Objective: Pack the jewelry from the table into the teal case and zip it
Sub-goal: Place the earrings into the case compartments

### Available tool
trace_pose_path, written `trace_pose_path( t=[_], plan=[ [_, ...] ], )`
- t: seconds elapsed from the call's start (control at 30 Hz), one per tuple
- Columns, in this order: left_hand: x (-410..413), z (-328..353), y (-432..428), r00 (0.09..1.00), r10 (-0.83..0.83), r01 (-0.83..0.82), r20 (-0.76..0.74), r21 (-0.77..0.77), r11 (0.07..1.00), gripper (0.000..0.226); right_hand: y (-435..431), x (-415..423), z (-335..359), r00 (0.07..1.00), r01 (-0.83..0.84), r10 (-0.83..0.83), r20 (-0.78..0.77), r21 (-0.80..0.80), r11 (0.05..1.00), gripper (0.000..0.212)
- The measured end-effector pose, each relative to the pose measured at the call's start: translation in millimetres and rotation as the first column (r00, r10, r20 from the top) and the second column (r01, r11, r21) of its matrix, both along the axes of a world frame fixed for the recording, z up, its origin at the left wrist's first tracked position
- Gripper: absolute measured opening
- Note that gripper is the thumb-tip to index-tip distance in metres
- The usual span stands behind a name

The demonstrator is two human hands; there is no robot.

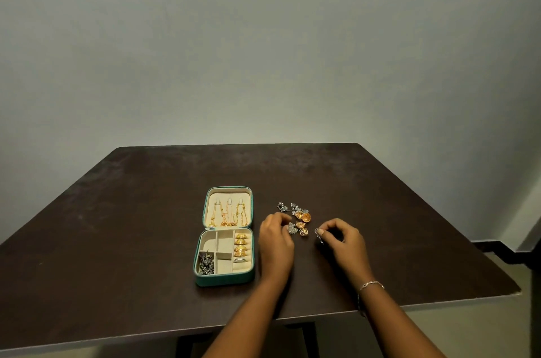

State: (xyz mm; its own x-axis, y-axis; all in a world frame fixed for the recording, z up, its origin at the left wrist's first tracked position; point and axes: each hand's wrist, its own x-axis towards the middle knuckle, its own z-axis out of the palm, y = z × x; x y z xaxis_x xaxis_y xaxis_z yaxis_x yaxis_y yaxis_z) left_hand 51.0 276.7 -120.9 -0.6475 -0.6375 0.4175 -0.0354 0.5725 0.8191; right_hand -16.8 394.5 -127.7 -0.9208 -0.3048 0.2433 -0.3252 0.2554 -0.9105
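Observation:
The teal case (224, 281) lies open on the dark table, its cream lid holding gold chains (229, 212) and its tray holding gold rings (241, 245) and dark silver pieces (205, 264). To its right sits a loose pile of gold jhumka earrings (303, 218) and silver earrings (288, 207). My left hand (275, 243) reaches into the pile, fingertips pinching a silver earring (292, 228). My right hand (344, 240) pinches another small silver earring (318, 233) just right of the pile.
The brown table (146, 226) stands against a plain pale wall. Its front edge runs just below my forearms. A bracelet (371, 284) is on my right wrist. Floor and a dark skirting show at the far right.

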Motion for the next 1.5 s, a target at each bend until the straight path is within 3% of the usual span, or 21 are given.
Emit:
trace_pose_path(
  t=[0.1,0.2,0.43,0.63,0.77,0.87,1.0,1.13,1.3,1.5],
  plan=[
    [-8,-1,-5,0.996,0.045,-0.045,0.083,0.004,0.999,0.023,1,1,2,0.997,-0.021,0.036,0.070,-0.209,0.978,0.014],
    [-16,0,-8,0.985,0.082,-0.081,0.149,-0.012,0.997,0.026,2,1,3,0.993,-0.057,0.085,0.085,-0.296,0.954,0.015],
    [-26,3,-10,0.916,0.164,-0.140,0.367,-0.093,0.986,0.028,5,0,3,0.987,-0.137,0.156,0.039,-0.298,0.945,0.019],
    [-32,5,-10,0.895,0.196,-0.141,0.400,-0.164,0.976,0.015,3,2,3,0.981,-0.132,0.173,0.089,-0.352,0.927,0.022],
    [-32,4,-10,0.931,0.179,-0.147,0.319,-0.123,0.981,0.011,5,2,5,0.979,-0.124,0.178,0.100,-0.399,0.908,0.015],
    [-28,0,-9,0.985,0.112,-0.116,0.133,0.017,0.993,0.007,6,2,4,0.979,-0.127,0.178,0.096,-0.392,0.911,0.012],
    [-21,-1,-7,0.993,-0.061,0.083,-0.098,0.238,0.968,0.015,6,-2,0,0.980,-0.135,0.180,0.091,-0.367,0.920,0.015],
    [-12,-1,-3,0.937,-0.213,0.311,-0.278,0.379,0.872,0.026,7,-2,1,0.978,-0.174,0.201,0.048,-0.337,0.925,0.016],
    [-8,-2,3,0.886,-0.359,0.454,-0.294,0.389,0.802,0.025,6,0,1,0.969,-0.226,0.246,0.035,-0.296,0.928,0.020],
    [-8,-4,5,0.906,-0.355,0.421,-0.230,0.393,0.818,0.023,6,0,-2,0.972,-0.216,0.232,0.033,-0.261,0.941,0.025]
  ],
)
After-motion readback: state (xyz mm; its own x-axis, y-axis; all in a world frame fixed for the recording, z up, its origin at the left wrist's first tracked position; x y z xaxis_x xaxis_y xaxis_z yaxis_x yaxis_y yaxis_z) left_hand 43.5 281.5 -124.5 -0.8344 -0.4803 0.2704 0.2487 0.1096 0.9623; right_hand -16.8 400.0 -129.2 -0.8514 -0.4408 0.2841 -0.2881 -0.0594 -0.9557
